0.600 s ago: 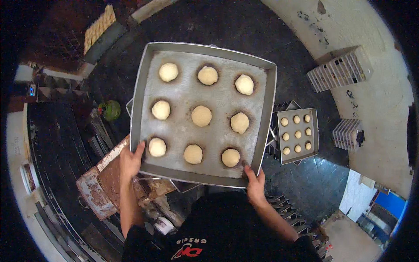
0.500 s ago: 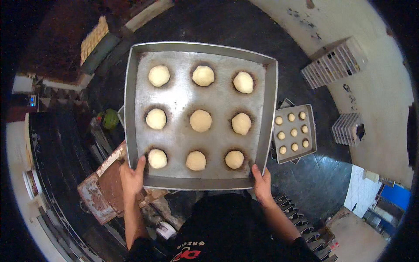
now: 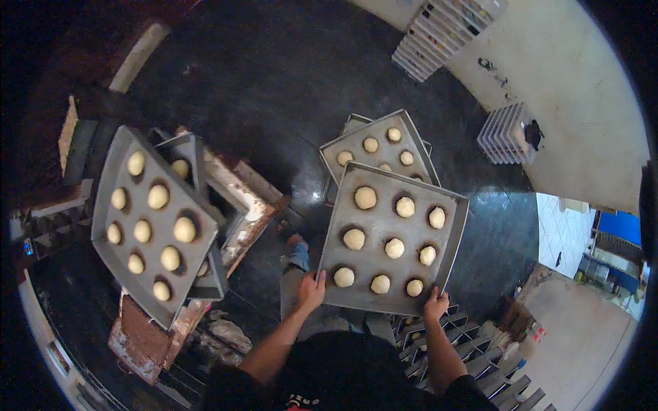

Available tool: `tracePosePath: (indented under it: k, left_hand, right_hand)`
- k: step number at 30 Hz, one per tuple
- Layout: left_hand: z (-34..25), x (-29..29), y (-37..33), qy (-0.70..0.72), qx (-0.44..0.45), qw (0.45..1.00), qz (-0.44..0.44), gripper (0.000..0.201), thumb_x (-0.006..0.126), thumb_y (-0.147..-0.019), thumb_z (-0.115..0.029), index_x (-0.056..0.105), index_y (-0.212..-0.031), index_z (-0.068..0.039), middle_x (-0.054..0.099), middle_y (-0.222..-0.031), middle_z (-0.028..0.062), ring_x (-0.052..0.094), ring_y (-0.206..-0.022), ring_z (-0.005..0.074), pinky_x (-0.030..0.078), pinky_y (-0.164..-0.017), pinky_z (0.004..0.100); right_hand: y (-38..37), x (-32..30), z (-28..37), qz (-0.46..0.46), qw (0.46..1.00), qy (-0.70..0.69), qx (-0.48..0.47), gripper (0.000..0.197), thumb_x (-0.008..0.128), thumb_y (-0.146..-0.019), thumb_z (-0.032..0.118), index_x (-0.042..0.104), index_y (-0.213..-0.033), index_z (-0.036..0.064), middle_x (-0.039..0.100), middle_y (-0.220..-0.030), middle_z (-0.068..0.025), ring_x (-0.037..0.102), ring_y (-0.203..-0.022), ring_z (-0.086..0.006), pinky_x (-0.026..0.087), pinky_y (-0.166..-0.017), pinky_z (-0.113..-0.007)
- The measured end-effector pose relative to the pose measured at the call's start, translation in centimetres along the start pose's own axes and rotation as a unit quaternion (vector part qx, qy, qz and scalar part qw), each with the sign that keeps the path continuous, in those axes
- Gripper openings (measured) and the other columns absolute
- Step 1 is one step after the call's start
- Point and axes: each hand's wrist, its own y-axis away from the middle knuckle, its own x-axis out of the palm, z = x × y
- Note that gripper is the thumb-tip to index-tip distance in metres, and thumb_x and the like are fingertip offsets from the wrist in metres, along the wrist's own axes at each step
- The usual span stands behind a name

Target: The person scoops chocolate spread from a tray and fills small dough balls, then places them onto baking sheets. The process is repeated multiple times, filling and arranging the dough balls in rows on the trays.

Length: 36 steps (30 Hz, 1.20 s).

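Note:
Between my hands is a square metal baking tray point(image 3: 373, 229) with several round dough balls point(image 3: 394, 248) set in rows. My left hand point(image 3: 312, 290) grips its near left corner, thumb over the rim. At the near right corner my right hand point(image 3: 435, 305) holds the rim the same way. Beyond it, a second tray of dough balls point(image 3: 419, 151) lies lower down on another tray, partly hidden by the one I hold. To my left, a tray with dough balls point(image 3: 152, 219) sits tilted on top of other trays.
A worn brown table or cart point(image 3: 229, 185) stands under the left trays. Metal racks point(image 3: 473, 349) rise close to my right side. White slatted crates point(image 3: 506, 133) stand along the right wall. My foot point(image 3: 286, 229) shows on the dark floor point(image 3: 260, 82).
The tray in my hands has moved right and lower, toward the tray stack on the floor. My view has turned, so the tilted tray stack at left now shows.

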Motion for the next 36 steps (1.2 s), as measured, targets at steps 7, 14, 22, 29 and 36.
tracePosePath:
  k: [7,14,22,29,36]
  left_hand:
    - [1.7,10.6,-15.7,-0.045,-0.003,0.998,0.045,0.051,0.054,-0.099,-0.046,0.069,-0.110,0.002,0.069,-0.103,0.0307,0.065,-0.096,0.0502,0.052,-0.085,0.0556]
    - [-1.8,9.9,-28.6,-0.057,0.022,0.995,0.075,0.048,0.061,-0.096,-0.038,0.064,-0.125,0.000,0.064,-0.122,0.0309,0.062,-0.110,0.0483,0.051,-0.091,0.0531]
    - [6.9,13.4,-28.3,0.211,0.105,0.952,0.194,0.075,0.061,-0.092,-0.043,0.039,-0.153,-0.003,0.019,-0.165,0.0239,0.010,-0.154,0.0411,0.023,-0.122,0.0476]
    - [5.8,12.8,-28.6,0.133,0.126,0.961,0.206,0.072,0.053,-0.098,-0.045,0.036,-0.155,-0.004,0.016,-0.165,0.0255,0.006,-0.155,0.0415,0.013,-0.125,0.0486]
    - [4.4,11.8,-27.0,0.099,0.089,0.982,0.133,0.075,0.055,-0.098,-0.046,0.030,-0.158,-0.008,0.019,-0.164,0.0263,0.014,-0.153,0.0420,0.019,-0.123,0.0473]
  right_hand:
    - [-11.5,11.9,-5.1,-0.050,0.993,0.075,-0.080,0.035,0.067,-0.096,0.031,0.070,-0.093,-0.0042,0.069,-0.084,-0.0196,0.066,-0.076,-0.0380,0.049,-0.073,-0.048]
    - [-19.9,21.5,2.2,-0.036,0.997,0.021,-0.062,0.034,0.065,-0.097,0.029,0.070,-0.103,-0.0041,0.071,-0.092,-0.0221,0.068,-0.083,-0.0411,0.051,-0.077,-0.048]
    - [-21.8,23.5,-1.0,-0.052,0.993,0.061,-0.085,0.034,0.065,-0.096,0.028,0.070,-0.106,-0.0036,0.073,-0.092,-0.0213,0.070,-0.085,-0.0371,0.051,-0.077,-0.045]
    - [-22.4,23.0,-1.6,0.003,0.996,0.071,-0.056,0.043,0.063,-0.096,0.032,0.066,-0.108,-0.0089,0.068,-0.099,-0.0292,0.064,-0.093,-0.0477,0.049,-0.083,-0.052]
    - [-18.7,21.5,3.2,-0.102,0.980,0.142,-0.090,0.042,0.072,-0.087,0.023,0.062,-0.118,-0.0039,0.060,-0.104,-0.0212,0.057,-0.100,-0.0432,0.046,-0.091,-0.050]
